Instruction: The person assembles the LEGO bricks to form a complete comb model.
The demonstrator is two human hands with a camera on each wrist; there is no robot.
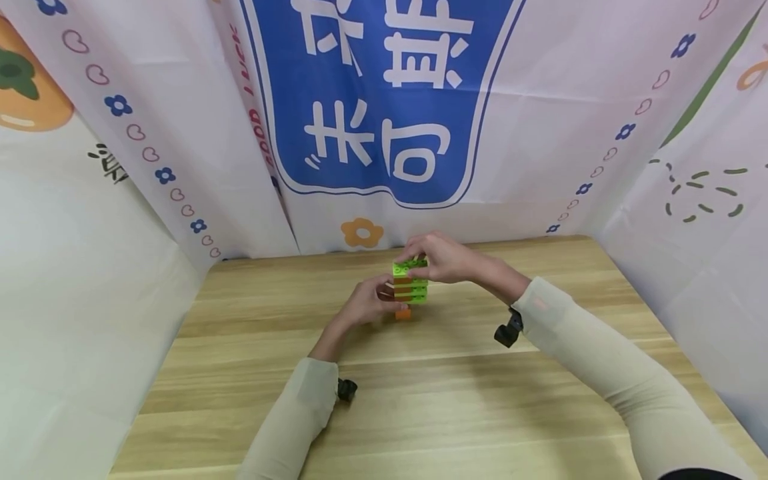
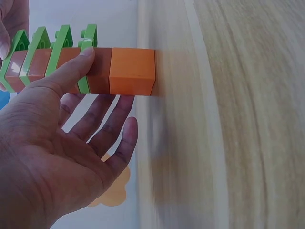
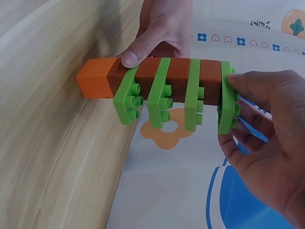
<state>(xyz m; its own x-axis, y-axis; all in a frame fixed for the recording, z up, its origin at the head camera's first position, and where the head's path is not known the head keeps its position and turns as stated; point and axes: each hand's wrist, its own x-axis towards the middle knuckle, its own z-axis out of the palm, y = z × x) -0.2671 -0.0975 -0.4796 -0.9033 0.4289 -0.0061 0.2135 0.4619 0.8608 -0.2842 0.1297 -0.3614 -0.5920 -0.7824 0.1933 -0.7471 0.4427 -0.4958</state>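
Note:
A tower of toy building bricks (image 1: pixel 411 291) stands upright near the back of the table. Its base is an orange brick (image 2: pixel 132 71), right at the wooden surface. Above that, brown bricks (image 3: pixel 178 74) alternate with several flat green studded plates (image 3: pixel 159 95), which jut out to one side. My left hand (image 1: pixel 366 301) grips the lower part of the tower, thumb on one side and fingers on the other. At the top, my right hand (image 1: pixel 443 259) pinches the uppermost green plate (image 3: pixel 226 105) between thumb and fingers.
The wooden table (image 1: pixel 420 400) meets a printed cloth backdrop (image 1: pixel 528 167) close behind the tower. White cloth walls (image 1: pixel 84 280) rise along both sides. Each sleeve carries a small black wrist camera (image 1: pixel 509 330).

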